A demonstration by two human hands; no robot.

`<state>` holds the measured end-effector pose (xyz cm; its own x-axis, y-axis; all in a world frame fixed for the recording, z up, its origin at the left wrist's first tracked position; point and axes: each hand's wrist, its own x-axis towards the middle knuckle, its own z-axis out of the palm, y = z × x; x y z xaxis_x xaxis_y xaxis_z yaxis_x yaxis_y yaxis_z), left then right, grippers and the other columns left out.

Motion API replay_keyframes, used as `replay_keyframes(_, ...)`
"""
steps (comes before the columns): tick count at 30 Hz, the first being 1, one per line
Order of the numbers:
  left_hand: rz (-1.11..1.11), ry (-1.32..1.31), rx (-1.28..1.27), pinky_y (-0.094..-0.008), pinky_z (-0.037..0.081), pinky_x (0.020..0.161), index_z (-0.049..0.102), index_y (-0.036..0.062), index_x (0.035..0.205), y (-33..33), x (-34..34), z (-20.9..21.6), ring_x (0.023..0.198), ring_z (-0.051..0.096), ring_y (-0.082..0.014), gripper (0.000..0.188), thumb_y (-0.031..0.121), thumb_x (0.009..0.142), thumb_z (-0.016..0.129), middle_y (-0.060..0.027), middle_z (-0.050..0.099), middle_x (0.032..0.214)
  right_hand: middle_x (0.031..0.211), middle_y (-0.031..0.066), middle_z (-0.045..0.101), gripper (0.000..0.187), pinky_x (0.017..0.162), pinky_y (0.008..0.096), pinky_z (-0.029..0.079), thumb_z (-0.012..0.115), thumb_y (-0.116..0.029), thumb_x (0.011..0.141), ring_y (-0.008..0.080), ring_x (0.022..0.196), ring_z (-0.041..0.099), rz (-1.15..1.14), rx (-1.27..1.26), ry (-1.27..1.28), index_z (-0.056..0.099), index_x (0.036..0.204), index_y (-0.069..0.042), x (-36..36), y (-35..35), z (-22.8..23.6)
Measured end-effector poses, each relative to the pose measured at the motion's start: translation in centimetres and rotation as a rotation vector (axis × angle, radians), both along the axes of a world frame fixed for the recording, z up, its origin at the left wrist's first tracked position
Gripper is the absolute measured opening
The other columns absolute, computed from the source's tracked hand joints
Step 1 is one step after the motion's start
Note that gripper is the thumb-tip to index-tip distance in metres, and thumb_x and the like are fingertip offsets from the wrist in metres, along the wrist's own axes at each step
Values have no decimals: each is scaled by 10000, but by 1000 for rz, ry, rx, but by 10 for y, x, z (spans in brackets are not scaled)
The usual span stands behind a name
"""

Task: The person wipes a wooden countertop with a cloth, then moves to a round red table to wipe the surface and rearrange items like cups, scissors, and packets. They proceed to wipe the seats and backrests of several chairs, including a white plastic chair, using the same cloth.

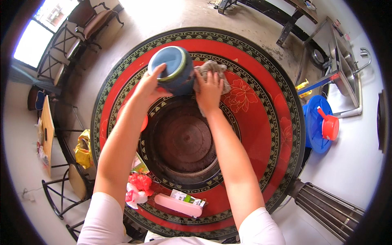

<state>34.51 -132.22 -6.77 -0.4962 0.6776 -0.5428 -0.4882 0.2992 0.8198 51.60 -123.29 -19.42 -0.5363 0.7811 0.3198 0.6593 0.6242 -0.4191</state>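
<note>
Counting one round red table (259, 126), one blue canister (177, 64) over it at eleven o'clock, one grey-brown cloth (215, 66) at twelve, one pink case (178, 205) between six and seven, one blue-lidded barrel (314, 136) beyond at three. Gripping the canister's rim with half-curled fingers of the left hand (148, 86); holding the cloth against its right side under slightly parted fingers of the right hand (209, 93).

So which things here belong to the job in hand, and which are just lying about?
In use:
- blue container, held by the left fingers
- grey cloth, under the right fingers

Apparently just lying about:
- pink case
- green-and-white packet
- red-and-white bundle
- red scoop
- yellow bag
</note>
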Motion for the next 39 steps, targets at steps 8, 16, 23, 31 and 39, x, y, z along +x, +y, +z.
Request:
replay_keyframes(8, -31, -94, -8, -718, 459, 914, 421, 87, 1426, -9, -66, -10, 1230, 517, -378, 713, 376, 853, 732, -199, 472, 1378, 1446, 122, 504, 654, 1197, 497, 219, 703, -170, 854, 330, 1396, 397, 200, 6, -118, 479, 1455, -293, -24, 37, -6)
replay_keyframes(16, -197, -84, 3, -697, 477, 894, 426, 141, 1414, 13, -40, -9, 1200, 539, -355, 658, 367, 860, 700, -160, 446, 1400, 1474, 146, 471, 689, 1199, 492, 241, 799, -109, 762, 341, 1432, 342, -117, -71, -40, 553, 1386, -267, 145, 64, -8)
replay_keyframes(23, -411, 47, -12, -628, 539, 868, 451, 141, 1417, 57, 91, 6, 1286, 468, -364, 698, 353, 819, 740, -151, 413, 1456, 1497, 134, 437, 647, 1204, 512, 236, 761, -21, 754, 358, 1440, 314, -182, -168, -54, 587, 1338, -241, 247, -34, 2)
replay_keyframes(31, -479, 155, -144, -743, 413, 964, 264, 219, 1541, 75, 159, -2, 1443, 212, -465, 890, 402, 812, 741, -208, 207, 1582, 1501, 100, 428, 592, 1194, 546, 248, 733, 9, 768, 360, 1438, 309, -214, -250, -65, 616, 1295, -234, 342, -152, 17)
replay_keyframes(39, 15, 843, 310, -490, 327, 1126, 302, 53, 1491, 20, 173, -22, 1356, 395, -367, 828, 410, 871, 720, -230, 394, 1462, 1369, 112, 466, 554, 1054, 540, 382, 760, 6, 728, 391, 1281, 409, -380, -304, 11, 648, 1233, -191, 399, -243, 14)
